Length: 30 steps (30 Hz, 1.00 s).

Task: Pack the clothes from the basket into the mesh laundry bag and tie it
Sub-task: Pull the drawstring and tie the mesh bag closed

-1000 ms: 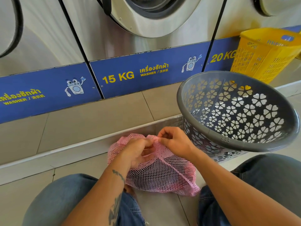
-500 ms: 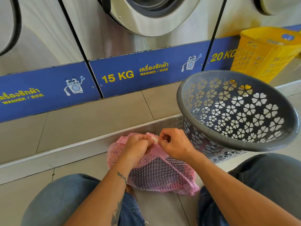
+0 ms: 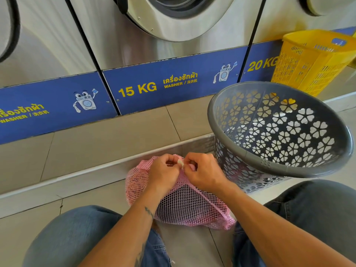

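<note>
Pinching the pink mesh bag [image 3: 185,201] top, left hand [image 3: 162,177] and right hand [image 3: 205,175] knuckles-up, grips closed.

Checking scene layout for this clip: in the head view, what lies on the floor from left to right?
Pink mesh laundry bag, with left hand then right hand pinching its top → grey basket → yellow basket.

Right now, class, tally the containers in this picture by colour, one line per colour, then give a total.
Pink: 1, the mesh laundry bag, which the left hand and right hand hold at its top
Grey: 1, the round basket, tilted on its side
Yellow: 1, the yellow basket by the washers
Total: 3
</note>
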Each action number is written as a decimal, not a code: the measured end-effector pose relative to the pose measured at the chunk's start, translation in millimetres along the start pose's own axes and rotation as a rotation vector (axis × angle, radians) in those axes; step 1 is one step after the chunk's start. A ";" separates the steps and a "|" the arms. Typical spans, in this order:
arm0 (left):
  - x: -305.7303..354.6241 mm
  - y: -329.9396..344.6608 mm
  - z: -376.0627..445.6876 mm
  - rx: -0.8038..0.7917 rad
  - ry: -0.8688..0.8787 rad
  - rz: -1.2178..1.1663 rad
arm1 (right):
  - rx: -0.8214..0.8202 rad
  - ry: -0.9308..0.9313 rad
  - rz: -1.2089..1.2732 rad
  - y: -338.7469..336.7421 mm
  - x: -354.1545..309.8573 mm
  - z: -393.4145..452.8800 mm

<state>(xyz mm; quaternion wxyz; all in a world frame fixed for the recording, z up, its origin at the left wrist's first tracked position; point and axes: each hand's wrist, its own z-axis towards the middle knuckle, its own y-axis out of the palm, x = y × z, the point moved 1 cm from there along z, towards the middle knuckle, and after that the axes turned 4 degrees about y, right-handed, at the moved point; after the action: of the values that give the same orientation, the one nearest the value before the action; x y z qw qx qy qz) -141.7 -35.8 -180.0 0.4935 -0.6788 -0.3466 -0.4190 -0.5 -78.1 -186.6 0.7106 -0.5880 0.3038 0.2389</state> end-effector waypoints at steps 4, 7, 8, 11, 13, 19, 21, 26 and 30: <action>2.0 1.1 -1.5 -0.019 0.093 0.137 | -0.001 -0.030 -0.036 -0.1 1.1 -0.2; 2.1 1.2 -0.3 -0.051 0.109 0.183 | 0.014 -0.027 -0.023 -0.2 1.9 -0.8; 2.5 1.2 0.2 -0.059 0.119 0.197 | 0.018 -0.026 -0.017 -0.1 1.9 -1.1; 3.0 0.7 1.1 -0.074 0.147 0.235 | 0.020 -0.024 -0.011 -0.5 1.3 -1.5; 1.4 0.5 2.3 -0.093 0.141 0.251 | 0.016 -0.019 -0.007 -0.3 0.8 -2.1; -2.7 2.3 3.8 -0.190 0.092 0.274 | 0.009 0.016 0.006 -2.9 3.8 -2.5; -2.8 2.8 3.4 -0.187 0.091 0.226 | -0.005 0.023 0.020 -4.7 4.3 -1.2; 0.2 2.6 1.5 -0.125 0.162 0.229 | -0.027 0.021 0.027 -4.7 4.4 -2.5; 1.3 2.6 0.3 -0.106 0.196 0.251 | -0.008 0.024 0.040 -5.1 4.6 -2.4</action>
<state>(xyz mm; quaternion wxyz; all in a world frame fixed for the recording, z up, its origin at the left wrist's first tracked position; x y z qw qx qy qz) -138.8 -36.1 -179.8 0.5367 -0.6978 -0.1868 -0.4361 5.9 -81.6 -186.7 0.6997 -0.5873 0.3231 0.2471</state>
